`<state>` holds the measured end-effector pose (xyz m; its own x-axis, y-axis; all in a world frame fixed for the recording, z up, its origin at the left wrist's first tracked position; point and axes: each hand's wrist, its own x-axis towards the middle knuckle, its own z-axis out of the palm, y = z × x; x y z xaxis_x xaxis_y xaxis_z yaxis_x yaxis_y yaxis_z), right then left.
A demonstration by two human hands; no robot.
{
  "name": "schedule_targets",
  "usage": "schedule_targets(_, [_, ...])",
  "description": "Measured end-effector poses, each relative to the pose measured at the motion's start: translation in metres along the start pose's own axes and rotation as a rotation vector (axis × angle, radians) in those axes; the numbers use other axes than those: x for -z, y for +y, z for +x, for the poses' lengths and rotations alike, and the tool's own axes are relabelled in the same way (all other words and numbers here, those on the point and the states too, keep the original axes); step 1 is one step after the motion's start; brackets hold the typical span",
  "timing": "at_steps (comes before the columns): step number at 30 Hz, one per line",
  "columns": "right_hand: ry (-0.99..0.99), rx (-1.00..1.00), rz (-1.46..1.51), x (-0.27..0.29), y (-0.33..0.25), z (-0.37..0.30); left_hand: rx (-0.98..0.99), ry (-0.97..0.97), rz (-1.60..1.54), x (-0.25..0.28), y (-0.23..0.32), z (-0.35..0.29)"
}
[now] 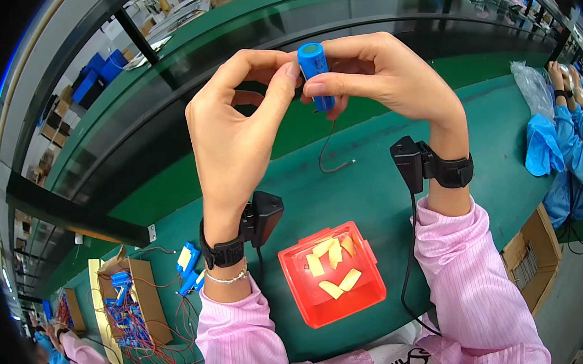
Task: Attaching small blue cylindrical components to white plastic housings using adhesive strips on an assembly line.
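A blue cylindrical battery (313, 63) is held up, nearly upright, above the far side of the green table. My right hand (393, 79) grips it between thumb and fingers from the right. From the left, my left hand (226, 132) presses its thumb and forefinger together against the battery's upper side. Below the hands a dark wire (328, 169) dangles, its end near the table; where it joins the battery is hidden by my fingers. Nearer to me stands a red plastic bin (337, 311) with several pale yellow strips (349, 279) inside.
At left, a cardboard box (151, 302) holds blue batteries with tangled wires, and more blue batteries (186, 260) lie beside it. A dark conveyor belt (192, 80) runs beyond the table (291, 182). At right are a clear plastic bag (531, 88), blue cloth (542, 146) and a co-worker's sleeve (576, 150).
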<state>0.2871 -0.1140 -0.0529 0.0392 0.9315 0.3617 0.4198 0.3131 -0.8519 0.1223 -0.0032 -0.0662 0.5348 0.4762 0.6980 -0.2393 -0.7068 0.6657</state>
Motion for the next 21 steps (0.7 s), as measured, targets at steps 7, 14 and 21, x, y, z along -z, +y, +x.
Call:
schedule_targets(7, [0.032,0.064,0.045,-0.0043,0.0025,0.0014,0.009,0.018,0.027,-0.0016,0.0017,-0.0009])
schedule_targets(14, [0.002,0.033,0.068,0.0006,0.0012,-0.001,0.079,-0.032,-0.088,-0.002,0.0038,-0.0006])
schedule_targets(21, [0.019,0.015,0.044,0.0006,0.005,-0.0006,0.069,-0.036,-0.04,-0.0021,0.0028,-0.001])
